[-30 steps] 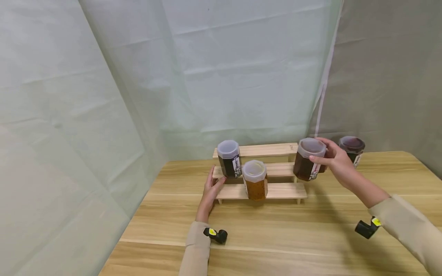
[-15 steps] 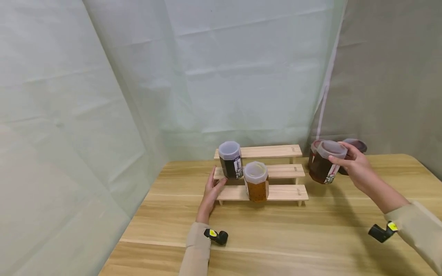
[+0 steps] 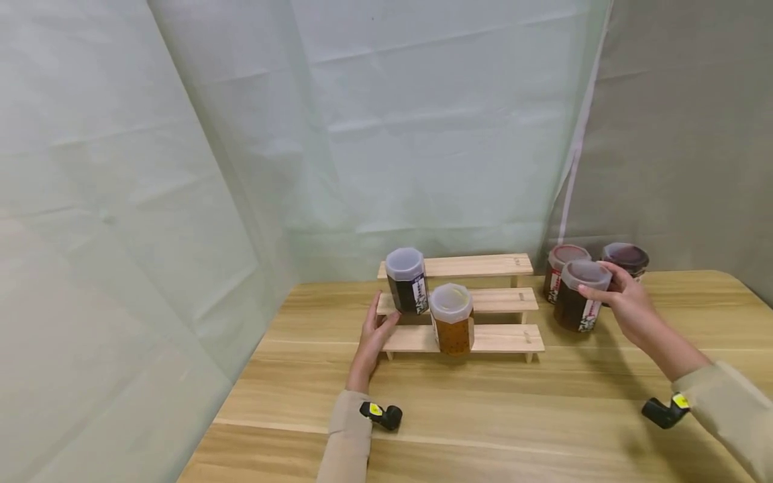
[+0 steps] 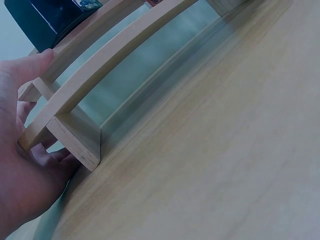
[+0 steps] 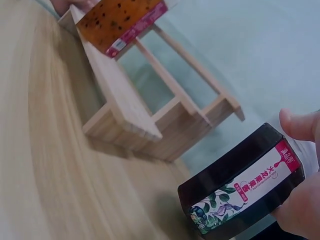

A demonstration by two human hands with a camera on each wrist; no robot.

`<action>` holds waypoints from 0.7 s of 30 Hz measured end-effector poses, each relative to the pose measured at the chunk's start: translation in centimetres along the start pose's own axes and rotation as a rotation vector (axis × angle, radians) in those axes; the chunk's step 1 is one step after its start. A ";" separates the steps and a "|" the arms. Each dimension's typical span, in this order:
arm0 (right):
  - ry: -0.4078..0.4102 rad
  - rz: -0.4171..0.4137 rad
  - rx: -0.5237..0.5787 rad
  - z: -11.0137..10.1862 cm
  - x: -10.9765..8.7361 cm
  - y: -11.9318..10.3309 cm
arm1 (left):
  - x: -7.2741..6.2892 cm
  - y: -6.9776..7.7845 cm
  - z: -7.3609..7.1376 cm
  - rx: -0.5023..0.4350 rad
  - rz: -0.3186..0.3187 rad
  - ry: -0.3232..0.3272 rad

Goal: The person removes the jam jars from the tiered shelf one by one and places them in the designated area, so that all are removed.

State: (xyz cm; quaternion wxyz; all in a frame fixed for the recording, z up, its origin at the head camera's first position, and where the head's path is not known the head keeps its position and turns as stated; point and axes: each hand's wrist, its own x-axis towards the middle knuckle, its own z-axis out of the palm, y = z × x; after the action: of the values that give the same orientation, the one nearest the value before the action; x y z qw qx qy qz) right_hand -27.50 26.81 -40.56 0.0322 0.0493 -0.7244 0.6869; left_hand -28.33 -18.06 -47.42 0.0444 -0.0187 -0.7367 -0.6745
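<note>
My right hand (image 3: 631,305) grips a dark eight-sided jar (image 3: 576,302) by its upper part, thumb on the near side. In the right wrist view this jar (image 5: 245,185) has a white and pink label; whether its base touches the table I cannot tell. My left hand (image 3: 370,339) holds the left end of a three-step wooden display rack (image 3: 507,337). In the left wrist view its thumb lies by the upper plank and its fingers curl behind the rack's leg (image 4: 77,142). A dark jar (image 3: 406,282) stands on the middle step, an amber jar (image 3: 453,322) on the lowest.
Right of the rack, a reddish jar (image 3: 554,275) and another dark jar (image 3: 628,258) stand behind the held one. They sit near the back of the wooden table (image 3: 483,416). Pale cloth (image 3: 435,134) hangs behind and to the left.
My right hand has carried the dark jar rightward away from the rack, then lowered it in front of the other two jars. My left hand stays at the rack's left end.
</note>
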 end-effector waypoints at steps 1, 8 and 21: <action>0.008 0.005 -0.046 0.0 0.0 0.2 | 0.0 0.0 0.0 0.003 0.005 0.000; 0.026 0.021 -0.068 0.6 -0.1 1.3 | -0.3 -0.2 0.1 -0.027 0.010 -0.009; -0.015 0.012 -0.064 0.2 0.4 1.6 | -0.2 -0.1 0.1 -0.037 0.015 -0.011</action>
State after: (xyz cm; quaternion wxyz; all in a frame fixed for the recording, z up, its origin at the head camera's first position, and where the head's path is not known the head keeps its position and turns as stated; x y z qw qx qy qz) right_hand -28.05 26.64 -42.12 0.0240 0.0489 -0.7466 0.6631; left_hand -28.13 -17.97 -47.50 0.0450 -0.0289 -0.7242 -0.6875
